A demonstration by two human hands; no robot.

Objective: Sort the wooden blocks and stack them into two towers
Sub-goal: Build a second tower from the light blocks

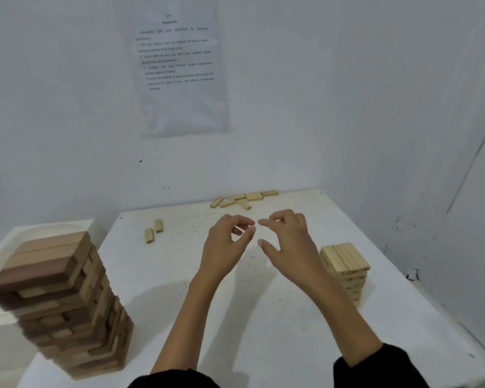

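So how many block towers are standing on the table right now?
2: a tall brown tower at the near left, and a short pale tower on the right. None seem hidden.

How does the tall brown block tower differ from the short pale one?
The tall brown wooden block tower stands far higher, of bigger, mixed dark and tan blocks; the short pale wooden block tower uses smaller, uniformly light ones. Both have crossed layers.
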